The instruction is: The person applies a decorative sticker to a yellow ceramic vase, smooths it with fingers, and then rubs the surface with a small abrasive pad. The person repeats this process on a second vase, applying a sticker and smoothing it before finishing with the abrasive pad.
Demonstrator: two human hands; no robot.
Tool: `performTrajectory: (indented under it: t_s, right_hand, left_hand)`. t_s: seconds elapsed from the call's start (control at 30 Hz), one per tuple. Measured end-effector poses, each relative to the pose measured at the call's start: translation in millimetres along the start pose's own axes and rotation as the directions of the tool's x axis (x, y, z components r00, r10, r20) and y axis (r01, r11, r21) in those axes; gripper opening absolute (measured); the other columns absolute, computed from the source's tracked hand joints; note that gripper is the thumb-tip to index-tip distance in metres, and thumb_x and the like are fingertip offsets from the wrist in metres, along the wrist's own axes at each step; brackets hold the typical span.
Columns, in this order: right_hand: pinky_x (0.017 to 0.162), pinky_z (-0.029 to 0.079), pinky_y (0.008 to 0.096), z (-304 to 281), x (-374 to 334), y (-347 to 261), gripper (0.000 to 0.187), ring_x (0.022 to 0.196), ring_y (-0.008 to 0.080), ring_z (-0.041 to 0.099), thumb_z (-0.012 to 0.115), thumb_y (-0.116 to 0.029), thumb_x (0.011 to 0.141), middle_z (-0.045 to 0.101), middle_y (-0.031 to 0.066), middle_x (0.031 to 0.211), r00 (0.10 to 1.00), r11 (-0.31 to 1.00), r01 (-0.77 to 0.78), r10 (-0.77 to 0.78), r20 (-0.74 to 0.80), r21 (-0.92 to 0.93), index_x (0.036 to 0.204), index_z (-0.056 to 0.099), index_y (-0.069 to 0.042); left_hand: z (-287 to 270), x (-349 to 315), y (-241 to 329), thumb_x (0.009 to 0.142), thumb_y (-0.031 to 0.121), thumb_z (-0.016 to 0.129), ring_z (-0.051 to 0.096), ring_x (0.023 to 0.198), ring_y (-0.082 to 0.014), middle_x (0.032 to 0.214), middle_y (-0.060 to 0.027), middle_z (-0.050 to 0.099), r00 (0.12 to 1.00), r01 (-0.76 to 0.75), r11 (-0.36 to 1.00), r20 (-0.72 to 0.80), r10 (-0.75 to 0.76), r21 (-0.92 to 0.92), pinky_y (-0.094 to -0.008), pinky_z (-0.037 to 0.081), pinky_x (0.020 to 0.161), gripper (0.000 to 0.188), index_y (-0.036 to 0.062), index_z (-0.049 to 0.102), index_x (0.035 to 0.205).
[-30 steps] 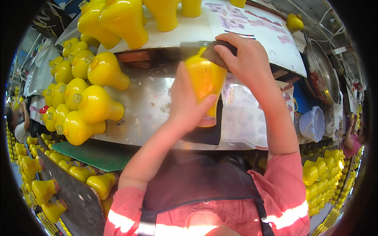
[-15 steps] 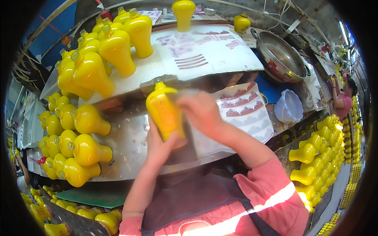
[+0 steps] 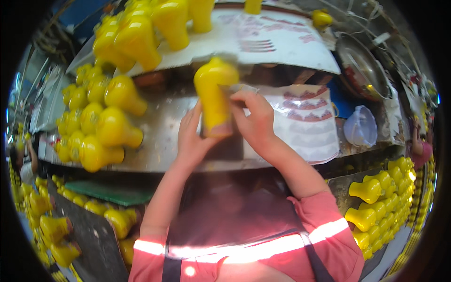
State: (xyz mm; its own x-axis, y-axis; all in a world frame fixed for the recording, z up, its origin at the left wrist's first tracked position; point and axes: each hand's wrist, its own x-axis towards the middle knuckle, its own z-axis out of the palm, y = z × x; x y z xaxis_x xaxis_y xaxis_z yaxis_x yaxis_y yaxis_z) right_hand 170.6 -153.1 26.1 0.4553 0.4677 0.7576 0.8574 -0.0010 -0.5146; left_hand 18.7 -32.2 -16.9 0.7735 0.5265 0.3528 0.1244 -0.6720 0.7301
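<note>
A glossy yellow bottle (image 3: 213, 94), vase-shaped with a narrow neck, stands tilted over the bench in front of me, somewhat blurred. My left hand (image 3: 193, 141) grips it round its lower end, thumb in front. On its right side, my right hand (image 3: 253, 115) pinches a small, flat greyish piece (image 3: 243, 88) against the bottle; blur hides what kind of piece it is. Right of my right hand lies a sheet of printed decals (image 3: 310, 117), with rows of dark red scalloped patterns and paler grey ones.
Yellow bottles (image 3: 117, 127) lie stacked at the left, and more (image 3: 136, 40) stand on the raised white board (image 3: 291, 54). A purple-white bucket (image 3: 361, 127) and a large metal pan (image 3: 364, 66) are at the right. Racked bottles (image 3: 369, 190) fill the lower right.
The view has shifted, so the bench sits higher in the picture. My right hand has gone from a blurred sweep beside the bottle to a pinch against its side. The left hand keeps its grip.
</note>
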Motion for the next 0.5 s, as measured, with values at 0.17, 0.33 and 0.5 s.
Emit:
performTrajectory:
  t_s: [0.17,0.33,0.5]
  right_hand:
    - [0.065,0.054,0.0381,-6,-18,-21,0.026,0.07,0.0308,0.067,0.08,-0.001,0.078,0.071,0.008,0.084,0.982,0.985,0.156,-0.162,0.097,0.069,0.1,0.073,-0.01]
    - [0.068,0.055,0.037,-10,-15,-15,0.026,0.076,0.0303,0.068,0.08,0.002,0.078,0.07,0.0102,0.085,0.973,0.993,0.106,-0.091,0.212,-0.058,0.101,0.073,-0.009]
    - [0.076,0.055,0.0292,-33,-29,-6,0.019,0.085,0.0165,0.07,0.077,0.0,0.087,0.073,0.0082,0.095,0.96,0.958,-0.228,0.191,0.203,0.177,0.105,0.073,-0.006]
  left_hand:
    - [10,-2,-9,0.071,0.025,0.092,0.058,0.127,-0.0405,0.137,-0.0188,0.062,0.99,0.142,0.98,0.004,-0.142,-0.143,-0.0465,0.047,0.106,0.101,-0.0002,0.04,0.153]
    - [11,5,-5,0.075,0.025,0.09,0.061,0.124,-0.0379,0.135,-0.0188,0.064,0.997,0.053,0.958,0.074,-0.034,-0.281,-0.0453,0.049,0.105,0.087,0.0042,0.049,0.149]
    - [-1,-6,4,0.075,0.01,0.089,0.055,0.134,-0.0251,0.145,-0.0123,0.058,0.995,0.084,0.986,-0.047,-0.091,-0.143,-0.0358,0.042,0.113,0.084,0.0055,0.052,0.15]
